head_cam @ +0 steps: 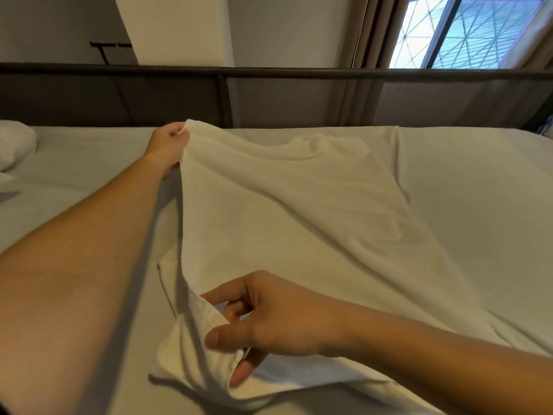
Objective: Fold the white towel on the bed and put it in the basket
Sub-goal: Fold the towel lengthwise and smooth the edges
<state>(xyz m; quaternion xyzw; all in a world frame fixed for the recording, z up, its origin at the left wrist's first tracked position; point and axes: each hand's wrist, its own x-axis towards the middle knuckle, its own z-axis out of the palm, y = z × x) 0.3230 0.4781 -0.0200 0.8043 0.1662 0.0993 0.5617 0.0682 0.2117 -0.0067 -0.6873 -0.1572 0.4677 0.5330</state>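
The white towel lies spread across the bed, its left side lifted off the sheet. My left hand reaches far forward and pinches the towel's far left corner, holding it raised. My right hand is close to me and grips the towel's near left corner between thumb and fingers, where the hem is bunched and folded under. The towel's right part still rests flat on the sheet. No basket is in view.
A dark mesh bed rail runs along the far side of the bed. A white pillow sits at the far left. Brown curtains and a window are behind the rail.
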